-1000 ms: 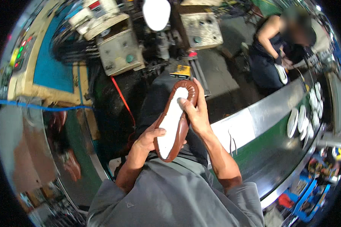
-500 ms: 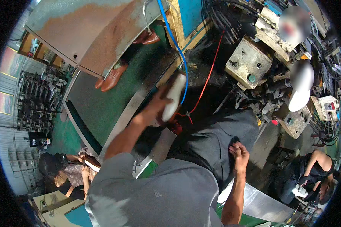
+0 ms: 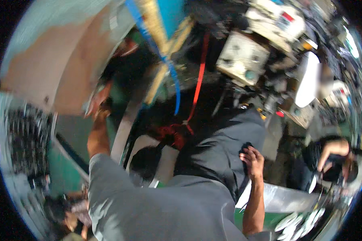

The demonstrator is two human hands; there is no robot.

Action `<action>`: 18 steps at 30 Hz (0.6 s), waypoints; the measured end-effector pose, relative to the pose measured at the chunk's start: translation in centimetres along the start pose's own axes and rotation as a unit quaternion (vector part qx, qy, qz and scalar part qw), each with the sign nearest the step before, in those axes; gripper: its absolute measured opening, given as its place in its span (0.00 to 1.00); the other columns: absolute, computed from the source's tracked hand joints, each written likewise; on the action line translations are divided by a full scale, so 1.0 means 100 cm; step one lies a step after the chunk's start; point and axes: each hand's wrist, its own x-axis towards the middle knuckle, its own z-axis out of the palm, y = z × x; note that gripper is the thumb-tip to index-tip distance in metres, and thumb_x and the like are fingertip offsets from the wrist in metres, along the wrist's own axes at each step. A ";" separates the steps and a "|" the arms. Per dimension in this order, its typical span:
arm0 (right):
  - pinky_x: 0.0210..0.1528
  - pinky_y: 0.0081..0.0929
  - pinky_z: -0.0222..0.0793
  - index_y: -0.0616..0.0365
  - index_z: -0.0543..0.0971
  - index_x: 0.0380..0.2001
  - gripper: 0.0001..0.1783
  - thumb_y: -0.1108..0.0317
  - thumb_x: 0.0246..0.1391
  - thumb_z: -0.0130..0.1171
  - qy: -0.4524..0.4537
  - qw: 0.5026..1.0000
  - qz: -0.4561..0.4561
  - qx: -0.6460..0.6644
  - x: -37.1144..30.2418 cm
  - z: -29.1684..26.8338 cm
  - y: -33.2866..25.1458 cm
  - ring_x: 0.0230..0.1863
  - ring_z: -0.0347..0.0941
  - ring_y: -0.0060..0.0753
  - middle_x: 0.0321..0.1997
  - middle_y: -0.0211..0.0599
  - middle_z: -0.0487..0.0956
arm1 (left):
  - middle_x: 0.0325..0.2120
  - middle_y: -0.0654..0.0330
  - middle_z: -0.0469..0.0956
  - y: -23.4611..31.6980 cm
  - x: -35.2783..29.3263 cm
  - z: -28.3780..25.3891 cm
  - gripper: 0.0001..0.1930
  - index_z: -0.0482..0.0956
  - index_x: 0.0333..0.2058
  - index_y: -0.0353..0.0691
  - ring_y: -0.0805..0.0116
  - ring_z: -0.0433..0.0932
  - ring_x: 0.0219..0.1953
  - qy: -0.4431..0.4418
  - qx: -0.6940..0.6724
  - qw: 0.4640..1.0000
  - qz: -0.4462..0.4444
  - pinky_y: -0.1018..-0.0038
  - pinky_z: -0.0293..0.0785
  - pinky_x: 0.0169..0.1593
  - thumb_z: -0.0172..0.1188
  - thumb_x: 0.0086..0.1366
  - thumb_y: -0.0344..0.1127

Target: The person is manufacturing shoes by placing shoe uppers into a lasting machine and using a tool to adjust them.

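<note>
My left hand (image 3: pixel 101 114) reaches forward to the far left, beside a reddish-brown shoe (image 3: pixel 98 99) at the edge of a rust-stained metal cover (image 3: pixel 60 64). Motion smears its fingers, so whether they grip the shoe is unclear. My right hand (image 3: pixel 253 160) rests against my thigh in dark trousers (image 3: pixel 221 148). Its fingers are loosely bent and a little apart, with a small dark patch at the fingertips and nothing visibly held. On the machinery at the right stands a white, shoe-shaped form (image 3: pixel 307 78).
A blue hose (image 3: pixel 175 86) and a red hose (image 3: pixel 199 76) hang ahead of me. Grimy beige boxes (image 3: pixel 242 58) and cables crowd the right. One person (image 3: pixel 330 160) sits at the right, another (image 3: pixel 76 215) at the lower left. Several white sole-shaped pieces (image 3: pixel 297 225) lie lower right.
My left hand has moved left and forward from the white, sole-shaped piece, which no longer shows there, to the brown shoe. The whole view has shifted. My right hand stays at my thigh.
</note>
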 end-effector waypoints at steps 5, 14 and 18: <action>0.53 0.44 0.89 0.78 0.67 0.69 0.25 0.71 0.77 0.49 -0.003 0.998 0.027 0.059 -0.002 0.013 -0.006 0.47 0.88 0.54 0.59 0.64 0.82 | 0.50 0.48 0.88 0.040 0.034 -0.044 0.26 0.81 0.65 0.49 0.50 0.88 0.45 0.238 -0.056 0.927 0.286 0.54 0.86 0.42 0.60 0.68 0.40; 0.45 0.38 0.88 0.73 0.65 0.71 0.25 0.74 0.76 0.47 -0.027 0.987 0.053 0.149 0.020 0.011 -0.003 0.43 0.88 0.44 0.51 0.48 0.85 | 0.55 0.36 0.82 0.305 -0.066 -0.405 0.18 0.81 0.60 0.33 0.37 0.79 0.59 0.246 -0.456 0.808 0.281 0.50 0.74 0.63 0.54 0.78 0.35; 0.47 0.40 0.89 0.75 0.68 0.69 0.23 0.72 0.78 0.47 0.000 0.979 0.007 0.206 0.009 -0.008 -0.001 0.42 0.88 0.44 0.51 0.51 0.85 | 0.62 0.42 0.80 0.420 -0.087 -0.575 0.26 0.77 0.65 0.31 0.47 0.78 0.66 0.185 -0.645 0.630 0.391 0.63 0.70 0.68 0.52 0.83 0.48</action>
